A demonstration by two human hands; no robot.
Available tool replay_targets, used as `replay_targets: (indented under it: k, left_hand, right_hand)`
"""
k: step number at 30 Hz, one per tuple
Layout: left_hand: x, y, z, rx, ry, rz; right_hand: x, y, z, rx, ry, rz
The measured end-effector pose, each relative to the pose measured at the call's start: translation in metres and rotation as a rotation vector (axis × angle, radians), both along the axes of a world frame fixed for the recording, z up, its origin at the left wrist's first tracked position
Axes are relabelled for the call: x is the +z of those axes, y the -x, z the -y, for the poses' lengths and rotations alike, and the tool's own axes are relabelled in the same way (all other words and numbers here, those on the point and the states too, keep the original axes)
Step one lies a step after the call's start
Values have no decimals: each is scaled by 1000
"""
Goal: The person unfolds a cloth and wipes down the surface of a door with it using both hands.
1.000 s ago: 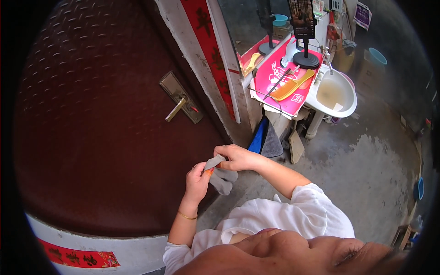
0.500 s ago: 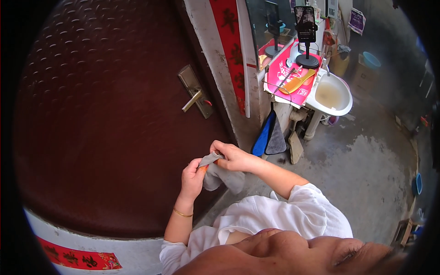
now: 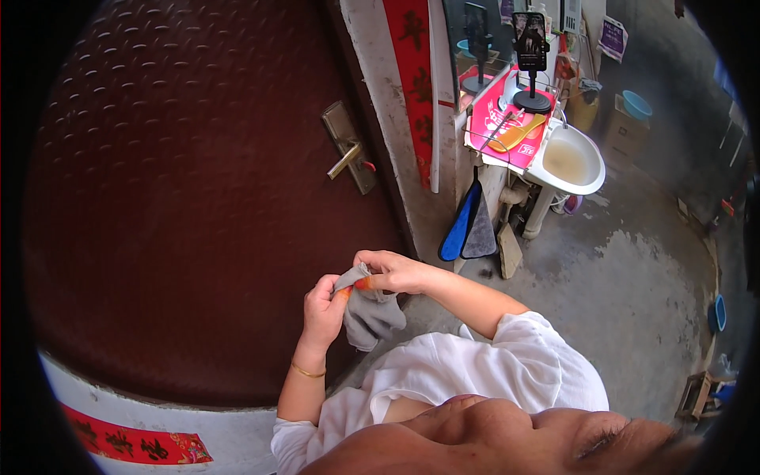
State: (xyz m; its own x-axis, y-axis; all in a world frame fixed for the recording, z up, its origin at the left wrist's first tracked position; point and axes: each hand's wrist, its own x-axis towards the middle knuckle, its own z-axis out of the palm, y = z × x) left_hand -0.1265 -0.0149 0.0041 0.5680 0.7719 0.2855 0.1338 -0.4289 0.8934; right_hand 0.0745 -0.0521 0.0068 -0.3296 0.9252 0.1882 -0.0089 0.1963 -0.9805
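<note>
A soft grey cloth (image 3: 374, 321) hangs between my hands in front of the dark red door (image 3: 198, 237). My left hand (image 3: 323, 309) pinches its upper left edge, fingers curled, with a gold bangle on the wrist. On the other side of the same edge, my right hand (image 3: 396, 273) is closed with thumb and fingers on the fabric. Orange colour shows on both thumbs. Below the fingers the cloth's lower part falls loose in folds. Whether it is a plain rag or a garment, I cannot tell.
Above my hands the door carries a metal handle (image 3: 345, 161). To the right stand a white pedestal sink (image 3: 594, 176) with cloudy water and a pink-covered shelf (image 3: 484, 127) bearing a yellow comb (image 3: 518, 133) and a phone (image 3: 530, 41) on a stand. Blue and grey cloths (image 3: 459, 228) hang below.
Both hands have shifted slightly left with the cloth, and its hanging part has swung left. My right thumb now shows on the cloth. The view has shifted a little.
</note>
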Motion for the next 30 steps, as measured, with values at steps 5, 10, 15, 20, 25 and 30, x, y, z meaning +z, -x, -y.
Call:
replay_targets:
  k: [5,10,15,20,25,30]
  left_hand:
    - [2,-2,1,-5,17,65]
    - [-3,-1,-5,-86,40,26]
    - [-12,-5,-7,-213,199,95]
    - [-21,-14,-3,-304,343,164]
    - [-40,-10,-6,-346,393,143]
    - [-49,-9,-9,-349,455,52]
  right_hand:
    - [-9,1,-11,-49,-46,-162]
    - [12,3,-5,-127,-134,-95]
    - [22,3,-5,-253,-338,80]
    - [34,1,-1,-263,-327,50]
    - [35,-9,-2,-296,-330,-13]
    - [33,-14,-3,-276,-300,-94]
